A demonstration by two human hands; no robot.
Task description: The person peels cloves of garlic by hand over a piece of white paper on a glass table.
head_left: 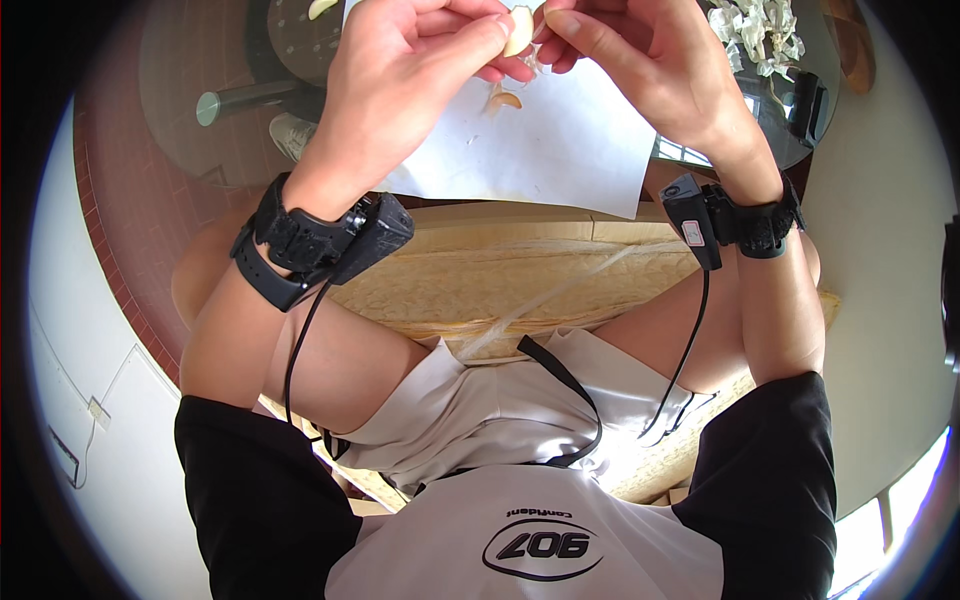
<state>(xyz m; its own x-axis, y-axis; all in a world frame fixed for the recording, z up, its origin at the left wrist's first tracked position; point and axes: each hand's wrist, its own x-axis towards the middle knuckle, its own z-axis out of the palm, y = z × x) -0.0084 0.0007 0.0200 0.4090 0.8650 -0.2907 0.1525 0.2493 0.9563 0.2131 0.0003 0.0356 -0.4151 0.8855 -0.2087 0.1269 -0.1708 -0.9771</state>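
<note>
My left hand [412,82] pinches a pale garlic clove [519,31] between thumb and fingers at the top of the view. Close on the clove's right side, my right hand [637,67] has its thumb and forefinger pressed together on what looks like a thin bit of garlic skin [541,30]. Below the fingers, a brownish piece of garlic skin [508,100] appears over a white sheet of paper [540,157]. Both wrists carry black strapped devices with cables.
The paper lies on a round glass table [202,150]. A heap of papery garlic skins [757,34] is at the upper right, beside a black object [808,109]. Another pale clove [322,8] lies at the upper left. A yellowish padded seat [480,285] shows between my legs.
</note>
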